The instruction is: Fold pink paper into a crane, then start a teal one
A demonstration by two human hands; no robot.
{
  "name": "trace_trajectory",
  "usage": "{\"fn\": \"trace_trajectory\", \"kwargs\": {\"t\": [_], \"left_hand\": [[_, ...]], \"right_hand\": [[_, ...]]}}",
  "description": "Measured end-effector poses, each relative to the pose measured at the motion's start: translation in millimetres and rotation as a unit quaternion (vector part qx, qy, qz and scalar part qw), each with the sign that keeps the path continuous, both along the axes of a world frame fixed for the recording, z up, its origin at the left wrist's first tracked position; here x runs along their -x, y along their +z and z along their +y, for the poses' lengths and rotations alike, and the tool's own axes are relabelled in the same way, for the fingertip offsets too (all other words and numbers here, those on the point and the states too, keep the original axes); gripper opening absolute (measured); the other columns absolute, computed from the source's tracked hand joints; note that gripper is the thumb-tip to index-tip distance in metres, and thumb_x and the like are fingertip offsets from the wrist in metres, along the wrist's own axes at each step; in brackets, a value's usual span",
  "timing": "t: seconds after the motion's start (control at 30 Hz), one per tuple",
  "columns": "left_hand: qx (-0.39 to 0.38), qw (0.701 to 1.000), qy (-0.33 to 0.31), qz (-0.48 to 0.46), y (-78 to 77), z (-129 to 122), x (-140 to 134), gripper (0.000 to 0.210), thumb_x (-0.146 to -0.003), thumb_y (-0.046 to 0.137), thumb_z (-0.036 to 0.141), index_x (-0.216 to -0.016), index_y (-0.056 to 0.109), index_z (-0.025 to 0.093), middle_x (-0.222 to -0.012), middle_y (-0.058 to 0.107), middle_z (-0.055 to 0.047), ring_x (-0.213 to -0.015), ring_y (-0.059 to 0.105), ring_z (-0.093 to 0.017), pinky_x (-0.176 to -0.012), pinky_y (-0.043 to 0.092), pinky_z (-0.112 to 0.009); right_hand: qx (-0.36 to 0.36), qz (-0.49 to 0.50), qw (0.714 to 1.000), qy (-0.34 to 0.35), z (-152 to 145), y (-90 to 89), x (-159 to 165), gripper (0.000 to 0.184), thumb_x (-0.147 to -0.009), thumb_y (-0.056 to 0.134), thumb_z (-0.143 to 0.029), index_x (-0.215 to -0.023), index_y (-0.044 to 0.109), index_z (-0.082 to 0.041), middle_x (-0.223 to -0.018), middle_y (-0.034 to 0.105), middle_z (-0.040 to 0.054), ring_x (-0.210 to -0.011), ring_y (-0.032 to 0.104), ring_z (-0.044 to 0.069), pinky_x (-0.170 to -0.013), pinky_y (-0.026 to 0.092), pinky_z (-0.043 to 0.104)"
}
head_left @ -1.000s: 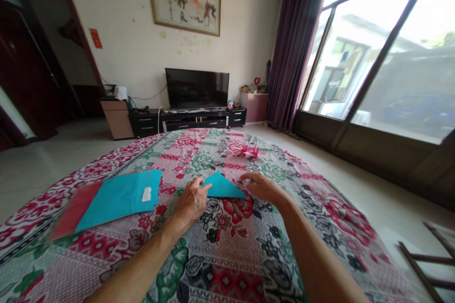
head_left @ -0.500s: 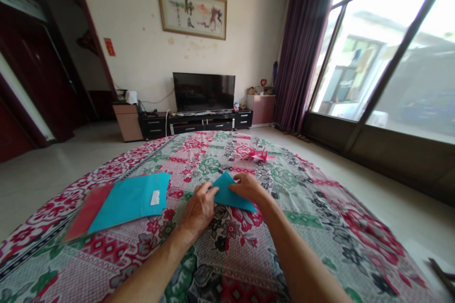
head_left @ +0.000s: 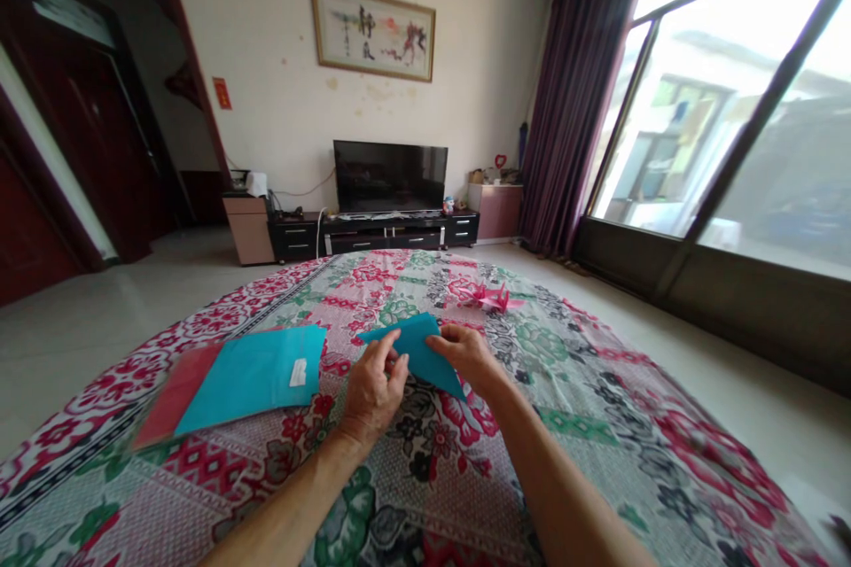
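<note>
A folded sheet of blue paper (head_left: 429, 356) is held between my two hands, slightly raised and tilted above the patterned tablecloth. My left hand (head_left: 378, 385) is at its left side, index finger and thumb bent around the near-left edge, the other fingers curled and partly hidden. On the right, my right hand (head_left: 466, 354) pinches the paper near its upper right edge, thumb on the face towards me. The sheet's left corner shows beyond my left fingers.
To the left lies a pack of blue sheets (head_left: 256, 376) with a white label, over a red sheet (head_left: 174, 399) in clear wrapping. Pink folded paper cranes (head_left: 495, 298) stand farther back on the round table's floral cloth (head_left: 425, 514). Beyond are a television (head_left: 391, 177) and low cabinets.
The blue paper has been lifted and turned, its left corner now showing past my left hand. My right hand has shifted its grip along the edge. The head view has swung slightly left.
</note>
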State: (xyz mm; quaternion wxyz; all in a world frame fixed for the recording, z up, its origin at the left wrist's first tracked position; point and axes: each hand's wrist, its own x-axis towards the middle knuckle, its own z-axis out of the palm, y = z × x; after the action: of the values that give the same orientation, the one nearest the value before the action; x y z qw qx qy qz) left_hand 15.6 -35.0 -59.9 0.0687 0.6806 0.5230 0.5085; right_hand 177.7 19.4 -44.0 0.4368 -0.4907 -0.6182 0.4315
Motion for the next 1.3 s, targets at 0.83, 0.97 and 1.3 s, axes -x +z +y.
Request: {"fn": "trace_trajectory", "kwargs": {"t": [0.83, 0.97, 1.3], "left_hand": [[0.175, 0.913, -0.049, -0.366, 22.5, 13, 14, 0.063, -0.069, 0.051, 0.016, -0.132, 0.043, 0.013, -0.079, 0.068, 0.0, -0.066, 0.06, -0.012, -0.064, 0.048, -0.022], [0.161, 0.924, -0.053, -0.344, 24.2, 12, 17, 0.063, -0.068, 0.053, 0.017, -0.131, 0.044, 0.015, -0.079, 0.069, 0.0, -0.066, 0.059, -0.012, -0.062, 0.048, -0.021], [0.193, 0.941, -0.04, -0.275, 17.6, 27, 39, 0.042, -0.063, 0.052, 0.012, -0.101, 0.068, 0.015, -0.106, 0.068, -0.006, -0.103, 0.06, -0.019, -0.087, 0.047, -0.028]], "right_hand": [[-0.323, -0.162, 0.93, 0.069, -39, 3.9, 35, 0.054, -0.07, 0.065, -0.031, -0.118, 0.045, -0.018, -0.116, 0.056, 0.0112, -0.104, 0.054, 0.022, -0.089, 0.042, 0.034], [-0.272, -0.139, 0.952, 0.038, -36, 6.0, 36, 0.034, -0.082, 0.049, -0.037, -0.109, 0.054, -0.017, -0.099, 0.063, 0.0065, -0.087, 0.057, 0.017, -0.078, 0.044, 0.028], [-0.029, 0.072, 0.997, -0.03, 6, -11.9, 0, 0.036, -0.07, 0.051, -0.033, -0.098, 0.058, -0.013, -0.068, 0.061, 0.0008, -0.054, 0.051, 0.012, -0.049, 0.042, 0.021]]}}
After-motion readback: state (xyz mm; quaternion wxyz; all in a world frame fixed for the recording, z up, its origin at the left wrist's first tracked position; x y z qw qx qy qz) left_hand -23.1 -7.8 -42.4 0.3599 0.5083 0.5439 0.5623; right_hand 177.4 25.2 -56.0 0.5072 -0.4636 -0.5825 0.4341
